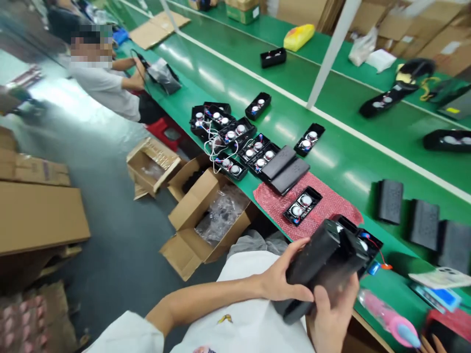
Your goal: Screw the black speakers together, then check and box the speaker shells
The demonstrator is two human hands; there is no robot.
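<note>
Close to my body, my left hand (285, 277) is wrapped round black speaker housings (312, 257) pressed side by side. My right hand (334, 306) grips the same housings from the other side, low down. Just beyond them is an open housing (371, 242) with a driver and red and blue wires; whether it is held or lies on the bench, I cannot tell. On the pink bubble wrap (340, 206) lies an open speaker half (302, 206) with two silver drivers. Two closed dark covers (290, 176) overlap at the wrap's far edge.
Several open speaker halves (230, 132) and white cables cluster farther along the green bench. More housings (390, 201) sit on the green belt to the right. An open carton (191, 245) stands left of me. A pink bottle (386, 311) lies at right. Another person (106, 88) works farther along.
</note>
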